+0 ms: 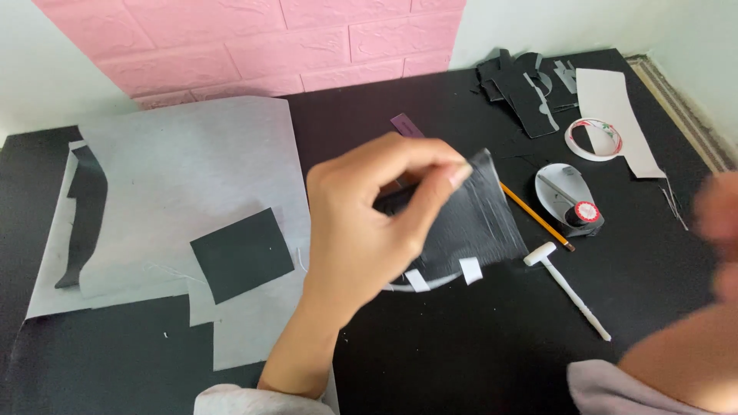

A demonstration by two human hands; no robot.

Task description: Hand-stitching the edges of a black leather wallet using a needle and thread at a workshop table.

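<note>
You are holding a dark, shiny sheet piece (469, 223) up off the counter (461, 346) with your left hand (361, 230), above the middle of the surface. Your fingers (453, 173) are pinching its upper edge, thumb underneath and fingertips on top, so the piece is hanging tilted and its face is catching the light. Two small white tabs (470, 270) are sticking out along its lower edge, probably tape ends, and lifting it this way is keeping them free of the counter.

Your right hand (719, 223) is blurring at the right edge of the counter; whether its fingers are wide or closed, I cannot tell.

Tools are lying within reach toward the right side: a yellow pencil (536, 216) just beside the held piece, a small white hammer (565, 286), a tape dispenser (573, 198), and a tape roll (593, 139) near the far right corner beside black offcuts (523, 88). Toward the left edge, white backing paper (184, 177) is spreading flat with a black square (242, 255) resting on it.
</note>
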